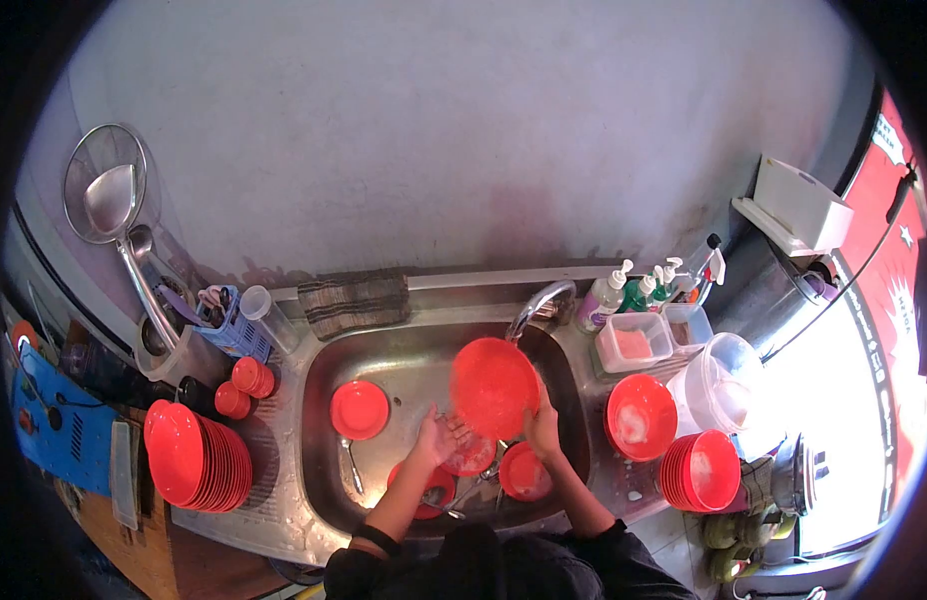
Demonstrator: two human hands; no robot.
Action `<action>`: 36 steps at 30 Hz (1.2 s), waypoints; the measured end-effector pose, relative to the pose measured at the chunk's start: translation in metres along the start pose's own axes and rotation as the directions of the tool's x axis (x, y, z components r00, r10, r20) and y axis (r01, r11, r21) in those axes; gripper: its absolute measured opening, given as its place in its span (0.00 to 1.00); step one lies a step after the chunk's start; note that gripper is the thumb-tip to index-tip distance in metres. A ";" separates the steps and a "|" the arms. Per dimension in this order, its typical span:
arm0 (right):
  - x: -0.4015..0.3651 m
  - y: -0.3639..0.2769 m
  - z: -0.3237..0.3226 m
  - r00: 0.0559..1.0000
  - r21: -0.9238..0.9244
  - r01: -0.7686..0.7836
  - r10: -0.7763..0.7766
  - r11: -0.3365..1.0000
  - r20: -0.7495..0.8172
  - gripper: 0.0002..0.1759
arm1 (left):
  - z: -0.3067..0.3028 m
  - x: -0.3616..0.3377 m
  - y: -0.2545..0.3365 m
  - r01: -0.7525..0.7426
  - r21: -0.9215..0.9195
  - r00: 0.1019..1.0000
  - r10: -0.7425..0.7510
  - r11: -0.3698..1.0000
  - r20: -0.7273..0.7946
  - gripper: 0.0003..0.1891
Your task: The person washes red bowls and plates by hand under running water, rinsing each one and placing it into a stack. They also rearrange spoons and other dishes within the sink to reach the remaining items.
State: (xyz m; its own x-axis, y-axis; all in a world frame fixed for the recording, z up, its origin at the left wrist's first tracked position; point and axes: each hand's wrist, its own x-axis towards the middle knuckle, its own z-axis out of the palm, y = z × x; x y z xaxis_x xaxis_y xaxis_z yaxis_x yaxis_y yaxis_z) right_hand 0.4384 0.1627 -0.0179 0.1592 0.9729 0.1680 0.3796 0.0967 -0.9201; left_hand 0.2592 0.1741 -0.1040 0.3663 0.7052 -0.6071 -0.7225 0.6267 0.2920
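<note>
Under the curved tap, a red bowl is tilted up above the sink. My right hand grips its right rim. My left hand is just below and left of the bowl, palm up with fingers apart, holding nothing. Beneath my hands, more red bowls lie in the sink, including a sudsy one and one at the right. Some metal cutlery lies among them. A red plate rests at the sink's left, with a spoon below it.
Stacked red bowls stand left of the sink. At the right are a soapy red bowl, another stack, a tub with a sponge and pump bottles. A striped cloth lies behind the basin.
</note>
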 end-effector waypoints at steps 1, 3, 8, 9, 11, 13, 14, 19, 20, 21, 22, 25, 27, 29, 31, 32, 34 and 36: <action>-0.002 -0.005 -0.002 0.981 -0.017 -0.152 0.153 0.988 0.116 0.29 | -0.002 0.003 -0.001 -0.021 -0.045 0.998 0.023 0.999 0.059 0.28; -0.003 -0.001 -0.002 0.982 -0.007 -0.152 0.152 0.988 0.112 0.28 | -0.003 0.004 -0.002 -0.035 -0.093 0.992 0.046 0.995 0.116 0.28; 0.006 0.048 0.018 0.996 0.150 -0.066 0.073 0.986 -0.043 0.27 | 0.002 0.000 0.000 -0.100 -0.121 0.992 0.108 0.988 0.065 0.30; 0.010 0.045 0.022 0.979 0.510 -0.184 0.206 0.841 0.014 0.26 | 0.001 0.001 0.000 -0.099 -0.124 0.992 0.108 0.987 0.064 0.30; 0.018 0.040 0.029 0.945 0.783 -0.277 0.307 0.557 0.116 0.26 | -0.003 0.003 0.001 -0.144 -0.085 0.967 0.158 0.986 0.198 0.27; 0.026 0.031 0.034 0.963 0.801 -0.264 0.189 0.537 0.190 0.25 | 0.000 0.000 0.001 -0.144 -0.062 0.975 0.153 0.988 0.162 0.27; 0.028 0.029 0.035 0.963 0.801 -0.267 0.190 0.536 0.193 0.25 | 0.001 -0.001 0.002 -0.145 -0.038 0.981 0.148 0.989 0.126 0.26; 0.034 0.030 0.043 0.893 0.733 -0.445 0.197 0.515 0.404 0.24 | -0.014 0.006 0.003 -0.136 -0.098 0.991 0.134 0.986 -0.026 0.25; 0.035 0.032 0.046 0.889 0.727 -0.454 0.202 0.515 0.411 0.24 | -0.017 0.008 0.003 -0.135 -0.117 0.991 0.132 0.984 -0.034 0.25; 0.037 0.032 0.051 0.913 0.791 -0.407 0.202 0.456 0.354 0.24 | -0.014 0.004 0.004 -0.134 -0.125 0.991 0.130 0.983 -0.040 0.25; 0.037 0.031 0.055 0.934 0.848 -0.353 0.206 0.395 0.293 0.24 | -0.006 -0.004 0.006 -0.149 -0.138 0.989 0.150 0.979 0.000 0.24; 0.033 0.024 0.059 0.968 0.833 -0.244 0.180 0.496 0.176 0.24 | -0.002 -0.006 0.009 -0.158 -0.166 0.986 0.165 0.973 0.029 0.24; 0.028 0.023 0.057 0.970 0.803 -0.243 0.152 0.544 0.191 0.24 | -0.008 0.000 0.009 -0.148 -0.183 0.988 0.154 0.972 0.017 0.24; 0.022 0.031 0.054 0.969 0.767 -0.244 0.131 0.594 0.208 0.24 | -0.024 0.015 0.004 -0.157 -0.201 0.986 0.166 0.967 0.027 0.27; 0.022 0.046 0.054 0.973 0.746 -0.227 0.184 0.626 0.142 0.26 | -0.014 0.012 0.005 -0.166 -0.194 0.986 0.167 0.967 -0.010 0.27; 0.023 0.053 0.053 0.971 0.746 -0.232 0.189 0.625 0.143 0.26 | -0.010 0.010 0.006 -0.176 -0.180 0.984 0.171 0.968 -0.042 0.28; 0.025 0.063 0.050 0.991 0.636 -0.059 0.120 0.769 -0.052 0.27 | -0.006 0.003 0.007 -0.174 -0.155 0.982 0.184 0.972 0.049 0.28; 0.026 0.069 0.046 0.979 0.669 -0.082 0.187 0.739 -0.086 0.28 | -0.004 0.002 0.007 -0.171 -0.131 0.971 0.190 0.976 0.147 0.28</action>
State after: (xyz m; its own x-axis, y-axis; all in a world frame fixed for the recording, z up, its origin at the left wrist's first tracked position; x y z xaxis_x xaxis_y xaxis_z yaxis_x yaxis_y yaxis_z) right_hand 0.4268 0.2046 -0.0933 0.3046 0.9522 0.0231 -0.3419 0.1319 -0.9305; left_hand 0.2521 0.1786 -0.1056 0.3044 0.8525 -0.4249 -0.8452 0.4474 0.2922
